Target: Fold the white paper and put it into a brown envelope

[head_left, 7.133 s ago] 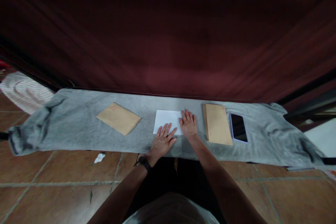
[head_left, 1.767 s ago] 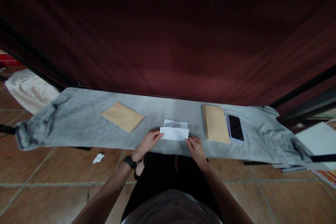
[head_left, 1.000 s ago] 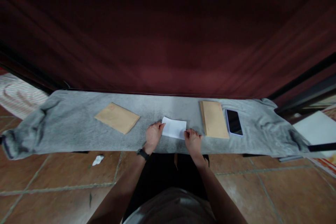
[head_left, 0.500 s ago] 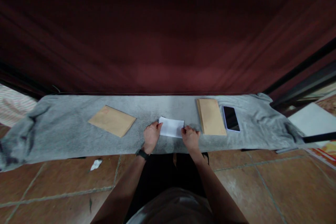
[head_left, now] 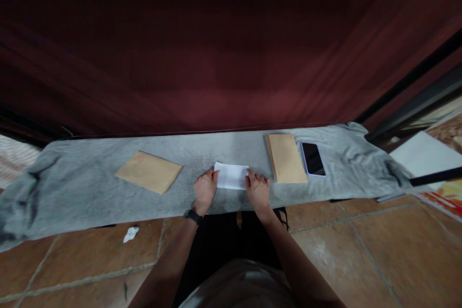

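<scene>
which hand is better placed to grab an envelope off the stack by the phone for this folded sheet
Right, probably. The right hand rests at the folded white sheet right beside the envelope stack, while the left hand sits on the sheet's far side, nearer the lone envelope.

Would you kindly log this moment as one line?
left hand: on folded white paper | right hand: on paper's right edge | surface: grey cloth | nearby: envelope stack, phone
</scene>
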Demonstrator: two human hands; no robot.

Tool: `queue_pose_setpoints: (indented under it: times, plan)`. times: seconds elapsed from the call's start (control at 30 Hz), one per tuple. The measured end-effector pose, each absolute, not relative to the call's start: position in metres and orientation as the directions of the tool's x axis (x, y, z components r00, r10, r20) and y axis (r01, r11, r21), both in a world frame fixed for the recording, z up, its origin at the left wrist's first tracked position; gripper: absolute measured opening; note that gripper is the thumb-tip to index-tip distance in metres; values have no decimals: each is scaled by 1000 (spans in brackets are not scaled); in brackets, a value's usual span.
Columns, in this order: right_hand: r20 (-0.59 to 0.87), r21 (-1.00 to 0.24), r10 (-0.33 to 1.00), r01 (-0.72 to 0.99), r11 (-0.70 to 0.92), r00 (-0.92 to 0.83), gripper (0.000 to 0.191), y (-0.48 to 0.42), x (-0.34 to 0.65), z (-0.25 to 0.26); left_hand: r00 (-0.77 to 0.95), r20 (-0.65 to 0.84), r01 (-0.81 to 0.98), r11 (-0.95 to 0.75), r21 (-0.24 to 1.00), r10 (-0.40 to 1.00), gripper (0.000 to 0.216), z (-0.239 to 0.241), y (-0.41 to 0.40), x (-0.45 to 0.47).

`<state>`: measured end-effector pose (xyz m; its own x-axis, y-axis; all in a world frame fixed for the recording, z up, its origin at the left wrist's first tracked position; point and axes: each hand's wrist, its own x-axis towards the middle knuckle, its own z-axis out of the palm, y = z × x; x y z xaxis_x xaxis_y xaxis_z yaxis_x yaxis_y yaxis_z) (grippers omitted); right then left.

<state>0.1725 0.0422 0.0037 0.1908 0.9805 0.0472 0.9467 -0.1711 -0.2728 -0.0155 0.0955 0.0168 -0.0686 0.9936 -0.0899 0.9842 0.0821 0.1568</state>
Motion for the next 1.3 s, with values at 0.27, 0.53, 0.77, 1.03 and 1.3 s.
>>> queue_pose_setpoints:
  times: [0.27, 0.53, 0.77, 1.03, 1.3]
  plan:
    - [8, -272, 987, 950, -154, 162, 40, 44, 174, 4, -83, -113, 985, 98, 138, 990, 44, 21, 96, -13]
    - [20, -270, 988, 953, -141, 152, 40, 43, 174, 2, -103, -93, 985, 114, 126, 990, 43, 20, 94, -12]
    - [72, -235, 988, 965, -115, 135, 38, 41, 174, -5, -96, -48, 980, 103, 169, 994, 37, 17, 86, -10]
    - [113, -180, 988, 980, -80, 101, 38, 39, 174, -7, -178, -98, 953, 197, 230, 979, 35, 17, 88, -10]
    - [103, -138, 990, 987, -81, 96, 39, 40, 175, -12, -210, -147, 936, 243, 255, 966, 32, 22, 91, -8]
